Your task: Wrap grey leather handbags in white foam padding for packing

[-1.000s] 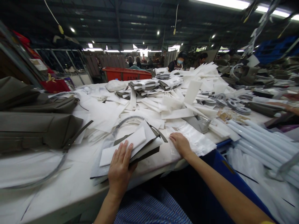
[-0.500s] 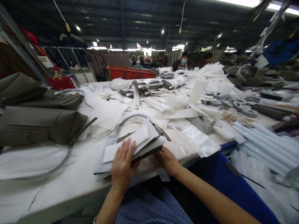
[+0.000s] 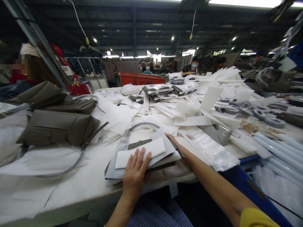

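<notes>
My left hand (image 3: 136,171) lies flat, fingers stretched out, on a white foam strip (image 3: 155,148). Under that strip is a flattened grey-brown bag (image 3: 163,164) with pale grey sheets between its layers, resting near the table's front edge. A wrapped, curved handle (image 3: 143,124) arches out at its far side. Beyond the bag's right corner reaches my right hand (image 3: 176,142); its fingers are mostly hidden behind the bag, so their grip does not show.
Dark grey-brown bags (image 3: 59,127) lie to the left. A heap of white foam sheets (image 3: 191,121) spreads across the table's back. Clear plastic bags (image 3: 210,151) lie right. A blue bin (image 3: 251,192) adjoins the right edge. An orange cart (image 3: 142,78) and people stand farther back.
My right hand has moved from the bag's near right edge to its far right corner. My left hand stays flat on the foam strip. The view has shifted left.
</notes>
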Motion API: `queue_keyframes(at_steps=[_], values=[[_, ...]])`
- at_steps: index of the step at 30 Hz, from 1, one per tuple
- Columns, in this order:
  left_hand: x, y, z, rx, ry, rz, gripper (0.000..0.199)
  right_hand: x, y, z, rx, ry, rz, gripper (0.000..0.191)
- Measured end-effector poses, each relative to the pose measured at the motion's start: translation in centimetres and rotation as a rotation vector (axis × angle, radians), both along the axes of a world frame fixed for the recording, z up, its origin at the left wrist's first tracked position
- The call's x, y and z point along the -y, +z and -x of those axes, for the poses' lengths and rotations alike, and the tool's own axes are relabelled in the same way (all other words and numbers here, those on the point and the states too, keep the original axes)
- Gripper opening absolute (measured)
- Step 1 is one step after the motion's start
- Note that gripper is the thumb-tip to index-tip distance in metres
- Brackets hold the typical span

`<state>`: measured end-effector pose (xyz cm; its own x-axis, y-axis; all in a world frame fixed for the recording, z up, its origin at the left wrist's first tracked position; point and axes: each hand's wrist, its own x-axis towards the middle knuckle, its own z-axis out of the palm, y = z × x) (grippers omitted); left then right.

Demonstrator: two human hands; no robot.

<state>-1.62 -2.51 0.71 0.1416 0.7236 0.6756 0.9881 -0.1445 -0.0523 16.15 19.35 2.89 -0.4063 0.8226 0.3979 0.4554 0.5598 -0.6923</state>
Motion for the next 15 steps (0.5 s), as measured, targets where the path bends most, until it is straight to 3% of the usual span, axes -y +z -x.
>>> queue_keyframes(at_steps=[3, 6, 9, 12, 15], values=[[-0.2, -0.5, -0.7, -0.061, 0.003, 0.001, 0.057, -0.7, 1.7, -1.5, -0.045, -0.015, 0.014, 0.041], [-0.4, -0.9, -1.3, -0.094, 0.015, 0.009, 0.056, 2.1, 3.7, -4.3, -0.067, -0.035, -0.034, 0.037], [-0.5, -0.9, -1.6, -0.109, 0.028, 0.025, 0.055, 6.4, 4.6, -5.7, 0.144, 0.262, -0.178, 0.038], [-0.2, -0.7, -1.7, -0.127, 0.024, 0.048, 0.052, 9.2, 3.3, -5.5, 0.368, 0.496, -0.35, 0.059], [0.2, -0.7, -2.0, -0.144, 0.027, 0.063, 0.051, 9.4, 1.2, -5.2, 0.429, 0.52, -0.444, 0.067]])
